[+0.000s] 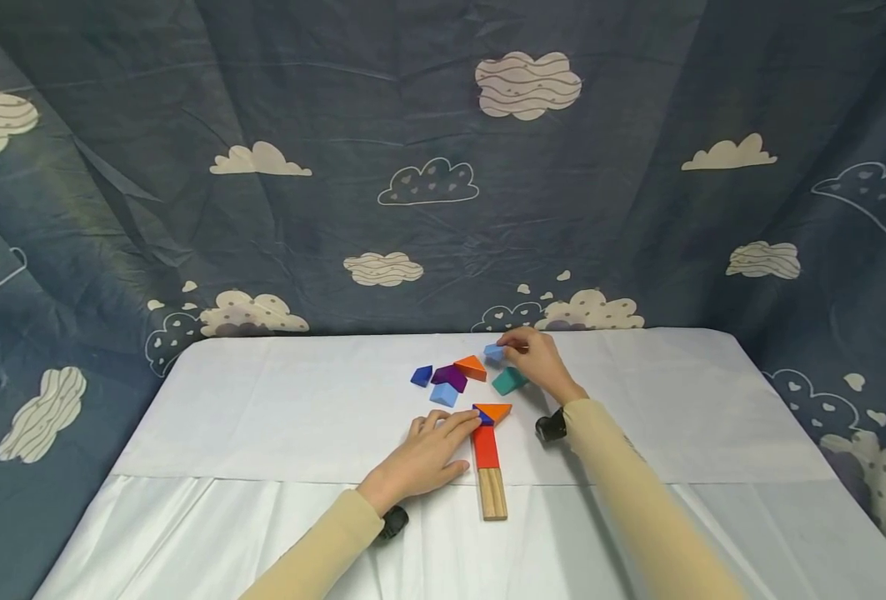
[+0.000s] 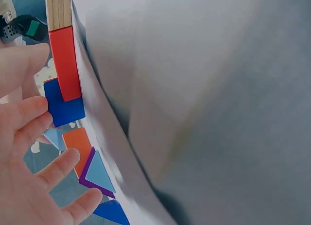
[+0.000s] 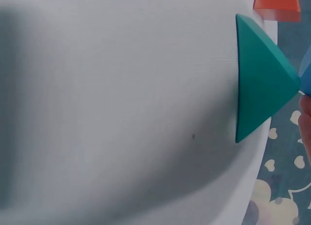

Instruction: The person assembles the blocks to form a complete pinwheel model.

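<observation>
A row of wooden blocks lies on the table: a plain wood block (image 1: 493, 493), a red block (image 1: 486, 447), then a dark blue triangular block (image 2: 64, 108) against an orange triangular block (image 1: 497, 412). With fingers extended, my left hand (image 1: 429, 454) rests beside the row, fingertips touching the dark blue block. Farther back, my right hand (image 1: 538, 360) pinches a light blue block (image 1: 493, 352) between thumb and fingers. Near that hand lies a teal block (image 3: 262, 79). Only a fingertip and a bit of the light blue block show in the right wrist view.
Behind the left hand lie a purple block (image 1: 450, 377), a second light blue block (image 1: 443, 394), another dark blue block (image 1: 422, 376) and another orange block (image 1: 472, 367). A white cloth (image 1: 262, 417) covers the table. A dark cloud-patterned curtain (image 1: 337, 225) hangs behind.
</observation>
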Demonstrator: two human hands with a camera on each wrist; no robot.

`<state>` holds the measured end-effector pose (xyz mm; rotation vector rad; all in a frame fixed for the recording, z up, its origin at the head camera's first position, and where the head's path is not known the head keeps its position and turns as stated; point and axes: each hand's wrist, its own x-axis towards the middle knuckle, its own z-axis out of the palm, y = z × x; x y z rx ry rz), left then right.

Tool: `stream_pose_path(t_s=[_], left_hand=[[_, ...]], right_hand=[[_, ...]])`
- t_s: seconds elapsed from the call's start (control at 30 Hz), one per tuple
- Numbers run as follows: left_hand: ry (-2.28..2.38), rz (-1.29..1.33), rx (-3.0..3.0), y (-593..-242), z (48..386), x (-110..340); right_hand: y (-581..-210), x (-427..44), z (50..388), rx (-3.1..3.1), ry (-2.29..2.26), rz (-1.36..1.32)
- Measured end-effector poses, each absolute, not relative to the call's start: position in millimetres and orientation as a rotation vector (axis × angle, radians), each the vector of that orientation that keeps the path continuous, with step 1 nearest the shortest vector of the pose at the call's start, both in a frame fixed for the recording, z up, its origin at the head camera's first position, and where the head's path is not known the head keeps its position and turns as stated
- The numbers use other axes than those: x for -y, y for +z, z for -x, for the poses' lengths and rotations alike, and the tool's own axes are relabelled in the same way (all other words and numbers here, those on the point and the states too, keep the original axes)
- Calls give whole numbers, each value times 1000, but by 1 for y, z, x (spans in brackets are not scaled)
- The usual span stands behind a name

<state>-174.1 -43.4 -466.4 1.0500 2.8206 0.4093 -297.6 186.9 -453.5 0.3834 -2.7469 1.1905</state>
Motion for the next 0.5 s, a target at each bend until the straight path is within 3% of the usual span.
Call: stream_pose_path(t_s=[0.5], left_hand=[[416,-1061,-2824,-464,173,43]], right_hand=[[-448,-190,275,2671,1232,-500]])
